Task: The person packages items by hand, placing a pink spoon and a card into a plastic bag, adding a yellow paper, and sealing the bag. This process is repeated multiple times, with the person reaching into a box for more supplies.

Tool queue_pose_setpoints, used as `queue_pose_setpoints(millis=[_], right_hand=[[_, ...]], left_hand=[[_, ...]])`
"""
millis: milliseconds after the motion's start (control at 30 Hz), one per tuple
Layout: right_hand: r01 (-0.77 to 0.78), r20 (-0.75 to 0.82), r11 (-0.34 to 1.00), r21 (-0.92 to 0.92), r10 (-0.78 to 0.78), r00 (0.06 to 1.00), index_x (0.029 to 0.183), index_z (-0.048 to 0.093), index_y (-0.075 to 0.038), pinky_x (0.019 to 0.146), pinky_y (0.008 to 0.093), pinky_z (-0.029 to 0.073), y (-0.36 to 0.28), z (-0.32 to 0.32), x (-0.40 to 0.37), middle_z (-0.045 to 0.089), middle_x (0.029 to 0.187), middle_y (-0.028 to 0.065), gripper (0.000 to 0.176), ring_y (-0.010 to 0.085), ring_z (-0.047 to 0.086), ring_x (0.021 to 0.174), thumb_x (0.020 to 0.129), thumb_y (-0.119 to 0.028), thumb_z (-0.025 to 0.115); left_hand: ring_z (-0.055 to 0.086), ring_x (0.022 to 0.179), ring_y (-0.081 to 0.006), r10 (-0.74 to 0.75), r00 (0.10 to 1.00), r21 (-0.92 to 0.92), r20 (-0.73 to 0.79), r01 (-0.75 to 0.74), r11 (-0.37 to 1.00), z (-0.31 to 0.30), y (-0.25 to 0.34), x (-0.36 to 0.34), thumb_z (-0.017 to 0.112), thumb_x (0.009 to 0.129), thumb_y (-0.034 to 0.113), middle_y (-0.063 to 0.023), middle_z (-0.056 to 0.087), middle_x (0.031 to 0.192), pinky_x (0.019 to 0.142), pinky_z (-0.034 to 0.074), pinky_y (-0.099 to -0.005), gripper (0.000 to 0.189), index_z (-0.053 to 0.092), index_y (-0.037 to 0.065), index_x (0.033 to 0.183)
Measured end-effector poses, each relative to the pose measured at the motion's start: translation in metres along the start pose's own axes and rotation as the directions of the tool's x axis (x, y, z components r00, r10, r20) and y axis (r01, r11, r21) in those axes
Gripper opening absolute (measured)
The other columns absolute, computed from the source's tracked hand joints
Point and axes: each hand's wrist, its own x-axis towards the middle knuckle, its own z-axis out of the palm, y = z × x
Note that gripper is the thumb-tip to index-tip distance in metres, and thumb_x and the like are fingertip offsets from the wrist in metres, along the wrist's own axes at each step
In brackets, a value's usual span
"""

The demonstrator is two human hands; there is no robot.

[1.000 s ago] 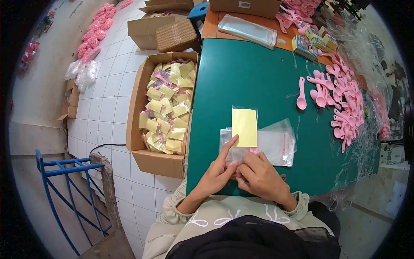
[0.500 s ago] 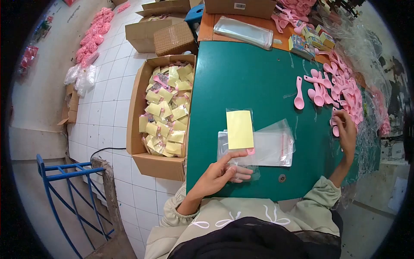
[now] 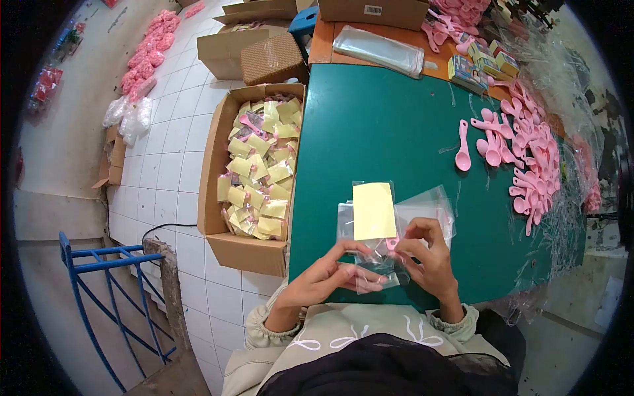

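Head view: left fingers [image 3: 350, 247] apart at clear bag [image 3: 379, 264]; right fingers [image 3: 412, 249] pinch pink handle [image 3: 391, 243], its far end hidden.

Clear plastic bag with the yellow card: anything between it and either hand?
Nothing visible. The left hand is at the lower end of the bag; the right hand at the pink plastic handle below the card.

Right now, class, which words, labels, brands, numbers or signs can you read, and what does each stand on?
None can be read.
Cardboard box, top: barcode label, too small.
Small printed packs near the pink spoons: print too small and blurred.
Yellow card by the hands: no writing visible.
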Motion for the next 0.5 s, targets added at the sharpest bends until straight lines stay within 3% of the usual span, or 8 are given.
queue_pose_setpoints(millis=[100, 133, 233, 267, 333, 433, 500], right_hand=[[-0.035, 0.0, 0.997, 0.066, 0.035, 0.999, 0.089, 0.063, -0.006, 0.07, 0.0296, 0.048, 0.001, -0.003, -0.004, 0.046, 0.103, 0.0112, 0.024, 0.0217, 0.055, 0.085, 0.067, 0.002, 0.071], [-0.049, 0.001, 0.995, 0.089, 0.049, 0.999, 0.088, 0.063, -0.005, 0.069, 0.0289, 0.048, 0.002, -0.004, -0.005, 0.046, 0.102, 0.0109, 0.024, 0.0212, 0.055, 0.084, 0.067, 0.002, 0.071], [-0.114, 0.039, 0.989, 0.098, 0.111, 0.993, 0.086, 0.063, -0.004, 0.069, 0.0288, 0.048, -0.002, -0.008, -0.008, 0.047, 0.103, 0.0108, 0.022, 0.0192, 0.057, 0.083, 0.067, 0.003, 0.071], [-0.151, 0.05, 0.98, 0.132, 0.145, 0.988, 0.086, 0.062, -0.003, 0.069, 0.0278, 0.048, -0.004, -0.009, -0.009, 0.047, 0.103, 0.0106, 0.021, 0.0177, 0.057, 0.082, 0.068, 0.002, 0.071], [-0.226, 0.072, 0.954, 0.197, 0.216, 0.974, 0.086, 0.061, -0.002, 0.069, 0.0259, 0.048, -0.006, -0.01, -0.013, 0.048, 0.103, 0.0101, 0.018, 0.0149, 0.057, 0.081, 0.071, 0.001, 0.071], [-0.416, 0.097, 0.697, 0.584, 0.449, 0.888, 0.085, 0.059, 0.0, 0.069, 0.0224, 0.049, -0.006, 0.0, -0.017, 0.049, 0.101, 0.0083, 0.01, 0.0111, 0.056, 0.082, 0.078, 0.0, 0.066], [-0.444, 0.139, 0.652, 0.614, 0.465, 0.874, 0.087, 0.056, 0.001, 0.068, 0.0236, 0.05, -0.005, 0.001, -0.016, 0.052, 0.098, 0.0086, 0.006, 0.0126, 0.058, 0.08, 0.083, 0.001, 0.06]], left_hand=[[0.061, 0.096, -0.0177, 0.082, 0.985, 0.454, -0.154, -0.003, 0.891, -0.01, -0.004, 0.003, 0.039, 0.096, 0.005, -0.0133, 0.06, 0.1, 0.08, 0.051, -0.0289, 0.027, 0.035, 0.002, 0.122], [0.063, 0.093, -0.0215, 0.157, 0.972, 0.543, -0.178, -0.036, 0.839, -0.005, -0.007, 0.006, 0.049, 0.091, 0.003, -0.0106, 0.062, 0.095, 0.076, 0.052, -0.0301, 0.024, 0.042, 0.002, 0.115], [0.062, 0.087, -0.0172, 0.165, 0.981, 0.784, -0.101, -0.023, 0.62, 0.003, 0.0, 0.01, 0.058, 0.086, 0.004, -0.0092, 0.061, 0.096, 0.071, 0.052, -0.0267, 0.018, 0.051, 0.001, 0.103], [0.061, 0.082, -0.0146, 0.259, 0.952, 0.805, -0.165, -0.022, 0.593, 0.003, -0.006, 0.012, 0.063, 0.082, 0.005, -0.0085, 0.059, 0.097, 0.067, 0.052, -0.0244, 0.014, 0.056, -0.001, 0.093], [0.061, 0.08, -0.017, 0.325, 0.93, 0.821, -0.172, -0.047, 0.569, 0.005, -0.009, 0.013, 0.064, 0.081, 0.005, -0.008, 0.058, 0.092, 0.066, 0.053, -0.0264, 0.015, 0.056, -0.001, 0.092], [0.061, 0.079, -0.0172, 0.383, 0.9, 0.809, -0.207, -0.063, 0.585, 0.008, -0.013, 0.013, 0.066, 0.079, 0.004, -0.0074, 0.057, 0.09, 0.064, 0.053, -0.0272, 0.015, 0.057, -0.001, 0.09], [0.059, 0.08, -0.0146, 0.387, 0.89, 0.789, -0.241, -0.052, 0.612, 0.009, -0.014, 0.012, 0.067, 0.078, 0.003, -0.0065, 0.057, 0.09, 0.064, 0.053, -0.0256, 0.014, 0.058, -0.001, 0.088]])
